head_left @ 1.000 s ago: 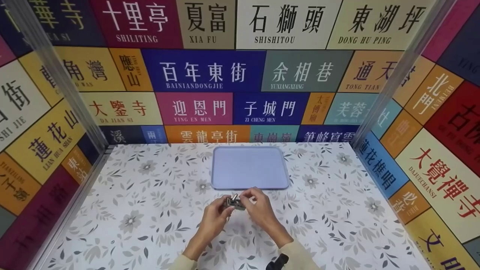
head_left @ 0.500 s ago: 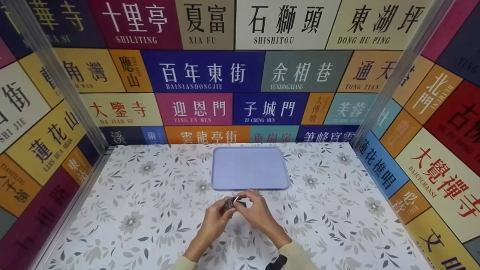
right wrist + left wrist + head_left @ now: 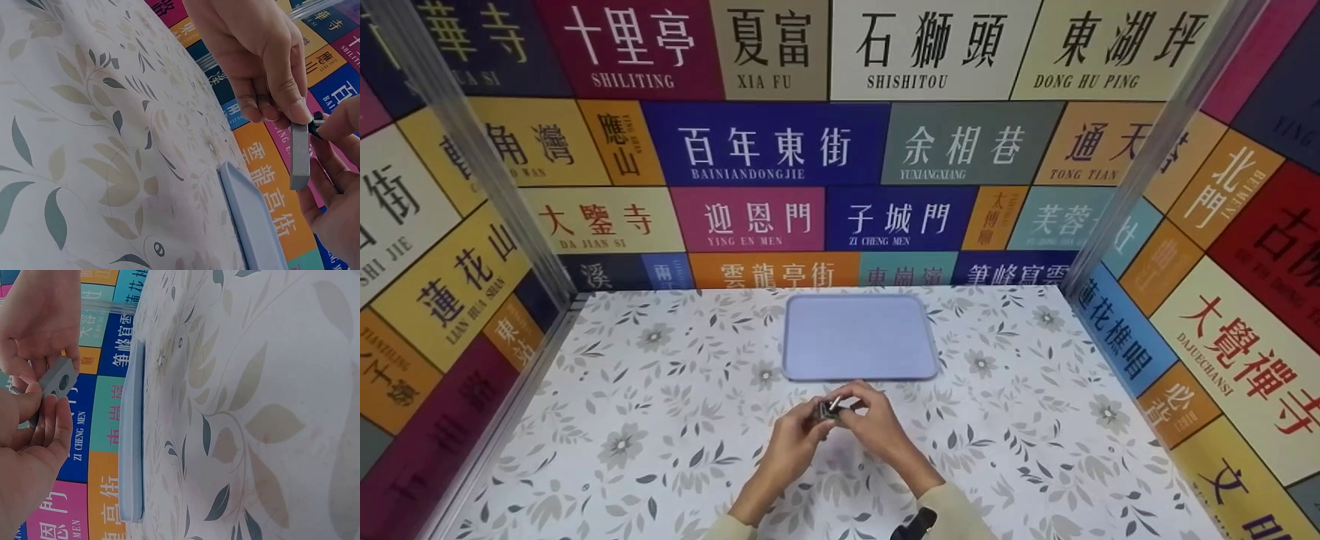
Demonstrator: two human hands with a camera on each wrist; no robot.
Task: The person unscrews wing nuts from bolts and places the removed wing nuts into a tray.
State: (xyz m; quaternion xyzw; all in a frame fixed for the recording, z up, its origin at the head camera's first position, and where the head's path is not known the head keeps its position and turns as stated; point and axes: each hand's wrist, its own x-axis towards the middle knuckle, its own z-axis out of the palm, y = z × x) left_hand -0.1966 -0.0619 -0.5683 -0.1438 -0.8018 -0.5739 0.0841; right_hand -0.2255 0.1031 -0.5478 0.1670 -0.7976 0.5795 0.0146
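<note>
A small grey block [image 3: 59,379] with a round hole in its broad face is held up above the table between the two hands. My left hand [image 3: 793,435] grips one end, thumb along its narrow side in the right wrist view. At the block's other side, my right hand [image 3: 877,424] has thumb and index finger curled in around a small dark part [image 3: 318,122] that sticks out of the block. A short shiny rod [image 3: 835,403] shows between the hands in the head view. The fingers hide much of the block and this small part.
A pale lilac-blue tray [image 3: 860,337] lies just beyond the hands on a white tablecloth [image 3: 622,390] printed with leaves and flowers. Walls of coloured sign panels [image 3: 765,142] stand behind and on both sides, with metal posts [image 3: 491,157] at the corners.
My right thumb and index finger have come down and in toward the block, and the shiny rod's tilt has shifted slightly. My left hand keeps its grip almost in place.
</note>
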